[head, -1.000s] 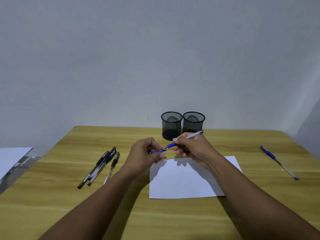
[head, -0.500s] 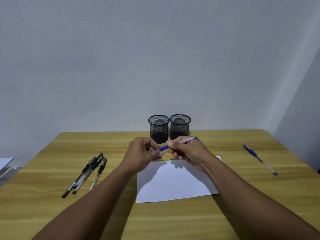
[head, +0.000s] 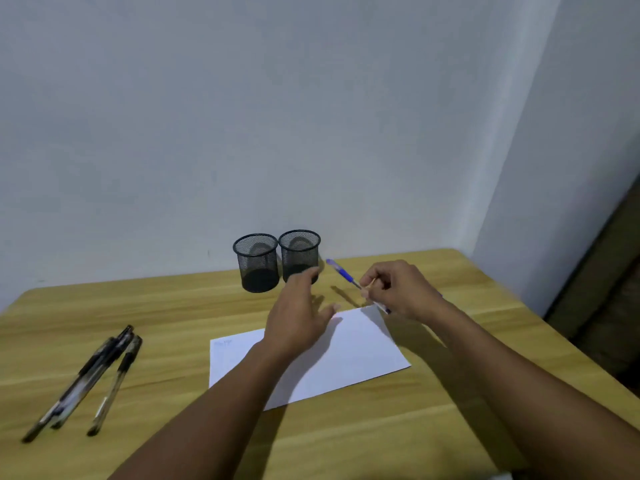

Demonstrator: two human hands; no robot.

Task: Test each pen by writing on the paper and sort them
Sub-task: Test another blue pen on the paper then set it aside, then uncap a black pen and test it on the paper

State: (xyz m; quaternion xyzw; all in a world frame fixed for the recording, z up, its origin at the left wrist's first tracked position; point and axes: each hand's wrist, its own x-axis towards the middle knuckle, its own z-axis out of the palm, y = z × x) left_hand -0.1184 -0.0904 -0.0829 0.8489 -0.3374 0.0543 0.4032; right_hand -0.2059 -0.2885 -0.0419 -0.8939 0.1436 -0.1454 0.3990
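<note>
My right hand [head: 401, 289] is shut on a blue pen [head: 343, 273], whose blue end points up and left towards the cups. It hovers just past the far right corner of the white paper [head: 363, 348]. My left hand [head: 298, 306] is open with its fingers spread above the paper's far edge, holding nothing. A faint scribble [head: 222, 342] marks the paper's far left corner. Two black mesh cups, the left cup [head: 256, 263] and the right cup [head: 299, 254], stand side by side at the back of the table. Three black pens [head: 86, 379] lie at the left.
The wooden table [head: 173, 317] stands against a pale wall. Its right edge [head: 554, 337] drops off to a dark floor. My forearms reach across the near half of the table and over part of the paper.
My left hand has let go of the blue pen and opened. My right hand has carried the pen to the right. The view has swung, so the cups sit further left.
</note>
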